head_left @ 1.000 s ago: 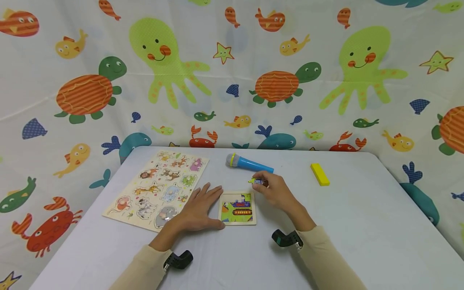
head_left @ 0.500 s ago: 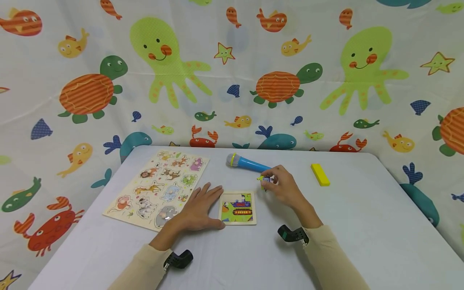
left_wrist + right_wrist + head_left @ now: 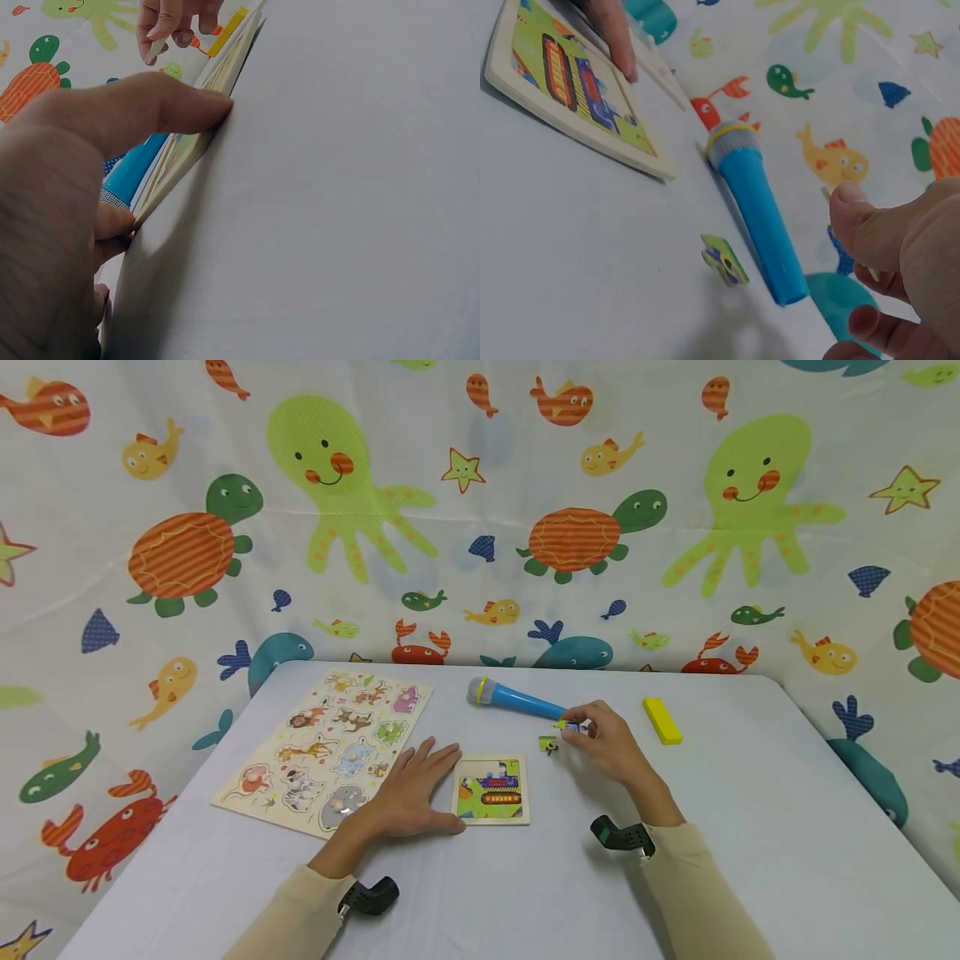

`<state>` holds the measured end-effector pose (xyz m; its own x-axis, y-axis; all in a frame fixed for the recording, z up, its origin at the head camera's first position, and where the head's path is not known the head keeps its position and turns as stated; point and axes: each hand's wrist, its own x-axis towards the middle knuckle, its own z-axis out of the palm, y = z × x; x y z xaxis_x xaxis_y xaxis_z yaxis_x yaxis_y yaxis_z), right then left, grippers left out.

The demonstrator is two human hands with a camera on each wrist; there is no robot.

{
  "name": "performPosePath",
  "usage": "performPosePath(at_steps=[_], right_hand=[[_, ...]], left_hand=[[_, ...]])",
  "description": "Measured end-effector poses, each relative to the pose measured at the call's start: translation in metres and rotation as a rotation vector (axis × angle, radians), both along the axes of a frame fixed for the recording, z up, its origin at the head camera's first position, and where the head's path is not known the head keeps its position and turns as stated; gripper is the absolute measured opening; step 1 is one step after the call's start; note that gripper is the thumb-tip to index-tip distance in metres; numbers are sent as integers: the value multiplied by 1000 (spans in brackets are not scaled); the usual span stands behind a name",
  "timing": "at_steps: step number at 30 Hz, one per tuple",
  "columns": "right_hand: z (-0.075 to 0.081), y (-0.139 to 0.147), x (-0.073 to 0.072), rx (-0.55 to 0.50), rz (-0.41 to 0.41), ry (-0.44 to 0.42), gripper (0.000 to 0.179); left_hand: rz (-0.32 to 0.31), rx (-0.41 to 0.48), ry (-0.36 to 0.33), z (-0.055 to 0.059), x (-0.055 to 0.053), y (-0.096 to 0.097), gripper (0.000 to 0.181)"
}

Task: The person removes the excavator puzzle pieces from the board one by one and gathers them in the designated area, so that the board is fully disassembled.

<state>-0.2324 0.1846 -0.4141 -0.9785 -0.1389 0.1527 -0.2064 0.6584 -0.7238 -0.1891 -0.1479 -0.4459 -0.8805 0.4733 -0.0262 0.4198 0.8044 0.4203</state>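
My left hand [image 3: 412,793] lies spread at the left side of a small framed jigsaw puzzle [image 3: 491,820], which carries a bulldozer-like picture. Its thumb touches the lower left corner and its fingertips the upper left, as the left wrist view also shows along the frame's edge. Between thumb and fingers, my right hand [image 3: 603,743] pinches a small puzzle piece [image 3: 570,726] just above the table; in the right wrist view the hand mostly hides it. A second, green puzzle piece [image 3: 548,744] lies on the table, left of the right hand and near the microphone in the right wrist view [image 3: 724,259].
Behind the right hand lies a blue toy microphone [image 3: 525,702]. A yellow block [image 3: 662,721] sits farther right. A large wooden animal puzzle board [image 3: 277,810] is at the left, partly under the left forearm's side. A sea-animal curtain [image 3: 480,602] hangs behind the table.
My right hand has moved rightward, away from the framed puzzle, still pinching a piece. One green piece now shows on the table where the hand was. The left hand has kept still.
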Motion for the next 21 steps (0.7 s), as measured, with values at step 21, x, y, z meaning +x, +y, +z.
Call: performPosePath(at_steps=[21], right_hand=[[-19,21,-7,6,-47,-83,28]], left_hand=[[5,-3,4,0,1,0,104]])
